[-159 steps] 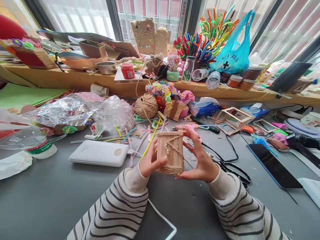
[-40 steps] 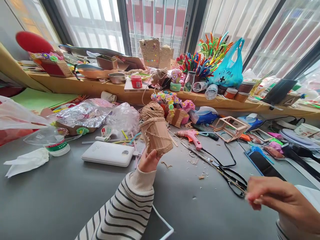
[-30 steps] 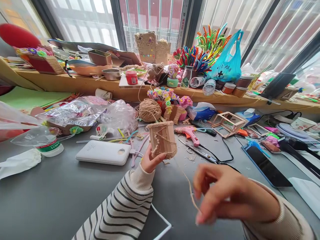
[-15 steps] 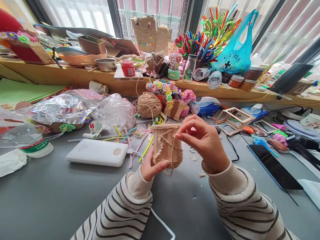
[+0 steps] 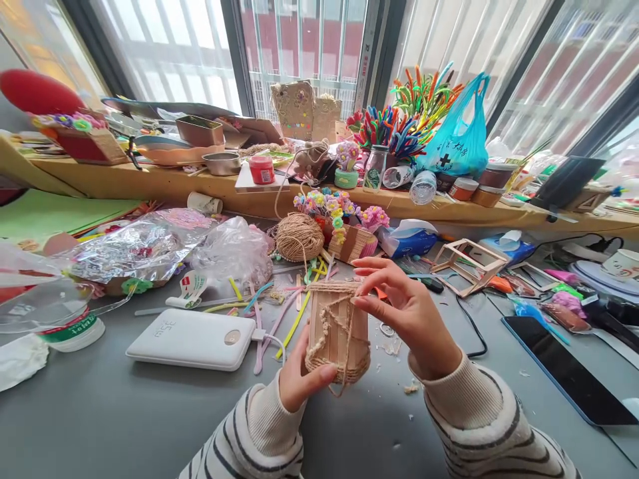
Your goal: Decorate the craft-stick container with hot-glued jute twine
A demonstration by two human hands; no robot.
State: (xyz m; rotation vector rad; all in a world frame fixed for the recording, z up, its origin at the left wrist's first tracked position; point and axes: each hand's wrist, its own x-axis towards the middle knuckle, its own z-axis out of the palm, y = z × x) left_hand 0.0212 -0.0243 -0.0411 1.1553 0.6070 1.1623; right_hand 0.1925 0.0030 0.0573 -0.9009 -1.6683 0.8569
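Observation:
A small pot of wooden craft sticks, wound with twine at its rim and base, is tilted in my left hand. The left thumb presses on its lower front, and the other fingers are hidden behind it. At the pot's upper right edge, my right hand pinches a strand of twine between thumb and forefinger, its other fingers raised. This strand runs down the front and loops below the base. A knobbly braided piece of twine zigzags across the sticks. Behind the pot sits a ball of twine.
A white power bank with a cable lies to the left, near several pipe cleaners. On the right are a phone and a wooden stick frame. A crowded ledge with jars and craft supplies runs along the back.
The view has tilted upward, so everything appears lower. My right hand's raised fingers have spread a little, with its thumb and forefinger still at the twine. The left hand keeps its hold.

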